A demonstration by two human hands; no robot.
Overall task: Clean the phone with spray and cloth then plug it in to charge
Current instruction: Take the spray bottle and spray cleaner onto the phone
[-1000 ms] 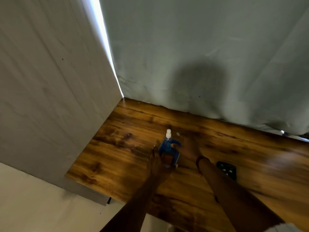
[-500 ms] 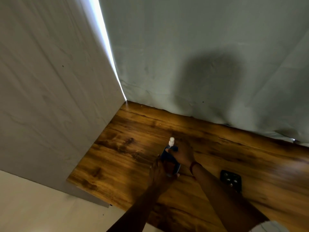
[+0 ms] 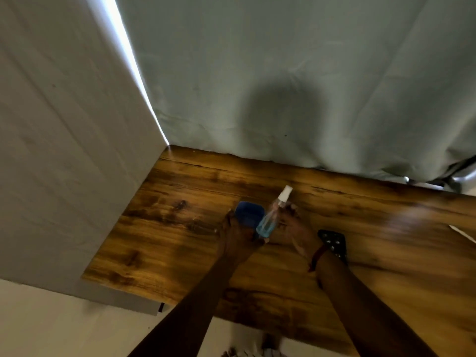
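Phone (image 3: pixel 248 213) over wood-grain table (image 3: pixel 180 228), grey drapes (image 3: pixel 283 60)

Your single head-worn view looks forward and steeply down, close over the wooden table (image 3: pixel 167 228), your left hand (image 3: pixel 237 238) and right hand (image 3: pixel 296 228) at centre frame, the curtain (image 3: pixel 283 60) filling the upper half.

Dim, softly blurred view; bright light strip (image 3: pixel 136 81) upper left, round shadow (image 3: pixel 280 117) on backdrop (image 3: pixel 360 68), sheen on tabletop (image 3: pixel 412 217).
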